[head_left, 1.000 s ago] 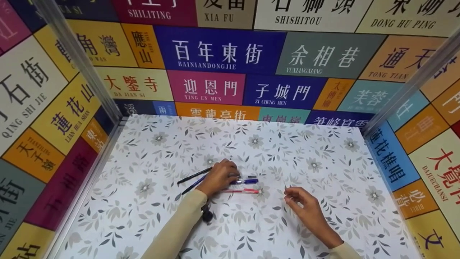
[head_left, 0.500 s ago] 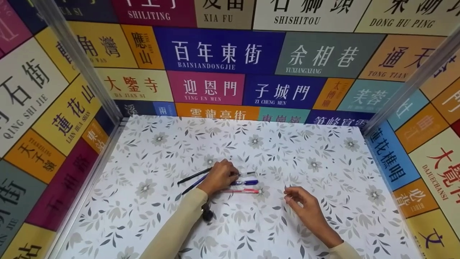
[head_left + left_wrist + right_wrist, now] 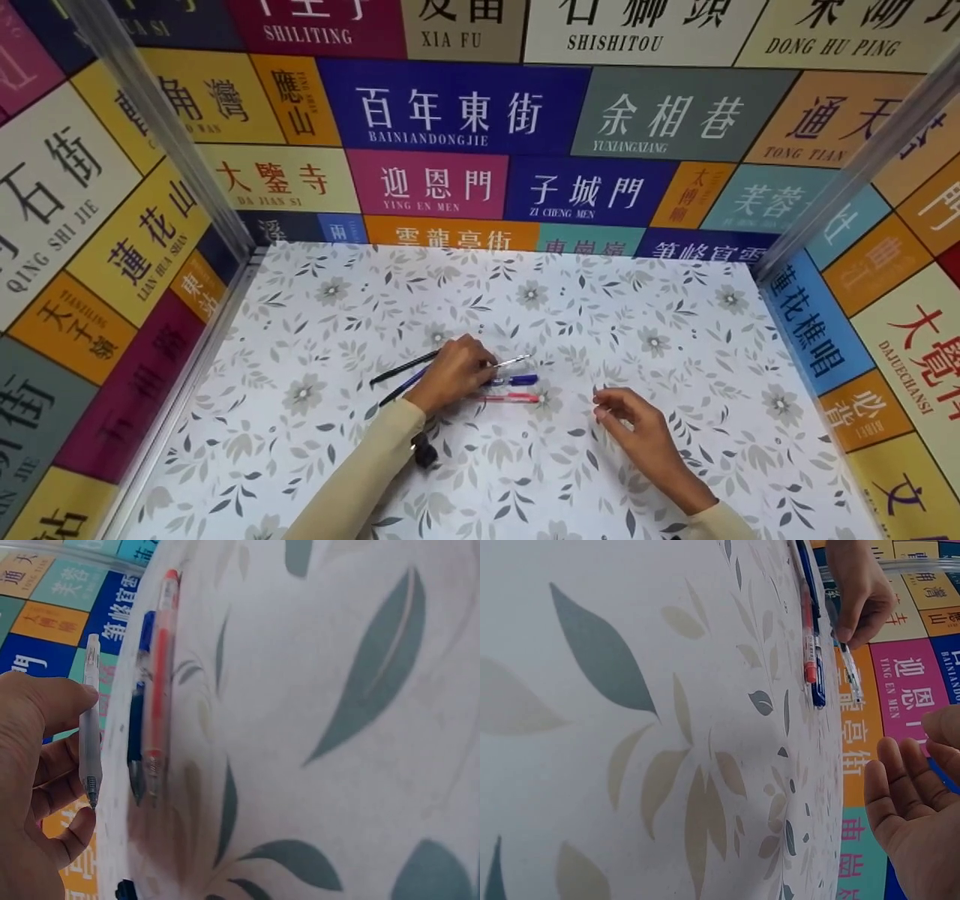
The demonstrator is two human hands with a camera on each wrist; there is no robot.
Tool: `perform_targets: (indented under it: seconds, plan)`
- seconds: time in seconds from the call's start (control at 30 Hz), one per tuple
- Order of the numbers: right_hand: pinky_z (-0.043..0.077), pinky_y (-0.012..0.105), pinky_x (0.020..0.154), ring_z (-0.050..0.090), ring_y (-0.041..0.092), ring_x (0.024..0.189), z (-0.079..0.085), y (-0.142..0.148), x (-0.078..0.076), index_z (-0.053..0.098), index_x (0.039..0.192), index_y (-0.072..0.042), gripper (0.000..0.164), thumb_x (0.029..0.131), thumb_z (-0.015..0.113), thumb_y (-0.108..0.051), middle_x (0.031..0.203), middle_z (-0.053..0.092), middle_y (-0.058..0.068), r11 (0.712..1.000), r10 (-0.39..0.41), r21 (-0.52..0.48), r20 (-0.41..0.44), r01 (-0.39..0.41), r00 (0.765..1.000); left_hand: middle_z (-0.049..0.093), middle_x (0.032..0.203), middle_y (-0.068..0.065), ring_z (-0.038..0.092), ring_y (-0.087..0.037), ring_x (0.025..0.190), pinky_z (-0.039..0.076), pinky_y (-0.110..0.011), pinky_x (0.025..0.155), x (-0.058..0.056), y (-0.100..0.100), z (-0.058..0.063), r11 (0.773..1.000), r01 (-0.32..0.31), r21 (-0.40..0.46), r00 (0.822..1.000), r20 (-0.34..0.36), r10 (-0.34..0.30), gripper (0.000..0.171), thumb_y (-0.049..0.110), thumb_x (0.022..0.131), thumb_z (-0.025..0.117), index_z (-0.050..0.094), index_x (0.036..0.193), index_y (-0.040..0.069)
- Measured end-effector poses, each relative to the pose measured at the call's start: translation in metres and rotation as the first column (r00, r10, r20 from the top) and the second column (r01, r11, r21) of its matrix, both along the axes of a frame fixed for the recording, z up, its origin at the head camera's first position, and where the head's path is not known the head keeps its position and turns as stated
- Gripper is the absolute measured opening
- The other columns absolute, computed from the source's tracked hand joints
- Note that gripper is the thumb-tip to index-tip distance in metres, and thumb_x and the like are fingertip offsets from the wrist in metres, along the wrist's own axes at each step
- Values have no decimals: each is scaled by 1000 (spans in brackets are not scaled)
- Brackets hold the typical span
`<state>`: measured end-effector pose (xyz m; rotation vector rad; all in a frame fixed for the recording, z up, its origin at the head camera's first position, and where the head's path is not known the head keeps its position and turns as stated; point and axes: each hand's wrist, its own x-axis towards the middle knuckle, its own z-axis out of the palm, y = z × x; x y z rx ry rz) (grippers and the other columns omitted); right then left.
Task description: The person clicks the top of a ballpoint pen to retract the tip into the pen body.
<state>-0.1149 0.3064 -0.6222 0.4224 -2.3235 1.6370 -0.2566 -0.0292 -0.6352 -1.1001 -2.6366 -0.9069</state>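
My left hand point(image 3: 454, 375) pinches a clear, whitish pen point(image 3: 89, 727) between thumb and fingers; its slim end sticks out rightward in the head view. Below that hand lie a red pen point(image 3: 160, 682) and a blue-capped pen point(image 3: 519, 380), side by side on the cloth. Two darker pens, one black point(image 3: 401, 368) and one dark blue point(image 3: 398, 389), poke out to the left from beneath the hand, which hides their other ends. To the right, my right hand point(image 3: 637, 427) hovers with loosely bent fingers and nothing in them, apart from the pens.
A white cloth with grey leaves and flowers point(image 3: 330, 465) covers the table. Colourful panels with Chinese lettering point(image 3: 450, 105) wall in the back and both sides. Clear corner posts point(image 3: 172, 142) rise at the table's far corners.
The pinched pen has come up from beside the blue pen, its right end now tilted upward and away. My left hand has shifted slightly; my right hand stays put.
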Motion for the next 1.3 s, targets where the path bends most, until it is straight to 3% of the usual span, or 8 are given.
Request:
perform_targets:
  seconds: [0.2, 0.4, 0.67, 0.83, 1.07, 1.3]
  plan:
    - [60, 22, 84, 75, 22, 97, 4, -3, 2, 76, 121, -8, 37, 94, 75, 17, 112, 76, 13, 1000, 10, 28, -6, -10, 1000, 78, 89, -4, 65, -22, 87, 51, -43, 80, 9, 1, 8, 999, 27, 45, 999, -22, -26, 9, 16, 96, 85, 88, 102, 10]
    - [59, 22, 87, 74, 31, 103, 8, -6, 4, 75, 125, -12, 35, 98, 76, 10, 117, 75, 3, 998, 23, 57, 0, -23, 1000, 78, 91, -2, 64, -19, 89, 53, -39, 84, 15, 3, 12, 996, 37, 77, 999, 16, -38, 10, 17, 97, 84, 88, 104, 11]
    - [59, 21, 85, 74, 32, 97, 8, -12, 4, 75, 121, -5, 37, 92, 77, 18, 114, 75, 7, 997, -4, 78, -53, 8, 999, 78, 90, -2, 67, -22, 89, 54, -35, 83, 22, 4, 12, 984, 64, 169, 994, 73, -77, 7, 14, 97, 83, 87, 102, 10]
    - [59, 22, 87, 75, 31, 100, 13, -13, 4, 75, 123, -8, 37, 94, 77, 15, 115, 75, 5, 998, 16, 69, -46, -13, 999, 78, 92, -3, 69, -27, 91, 56, -35, 84, 27, 5, 15, 979, 58, 195, 989, 123, -83, 8, 14, 99, 82, 87, 104, 9]
    - [59, 22, 89, 76, 24, 105, 20, -17, 5, 74, 126, -10, 36, 97, 76, 11, 117, 75, 11, 997, 56, 47, -44, -54, 997, 78, 91, -2, 68, -22, 91, 56, -35, 86, 33, 7, 17, 971, 58, 232, 989, 118, -87, 7, 12, 98, 83, 86, 103, 8]
    - [59, 22, 91, 75, 30, 106, 28, -21, 7, 74, 129, -11, 35, 99, 75, 8, 121, 75, 7, 996, 63, 59, -25, -62, 998, 78, 91, -1, 67, -19, 91, 54, -34, 87, 41, 9, 18, 951, 43, 306, 987, 135, -88, 8, 10, 96, 85, 87, 103, 7]
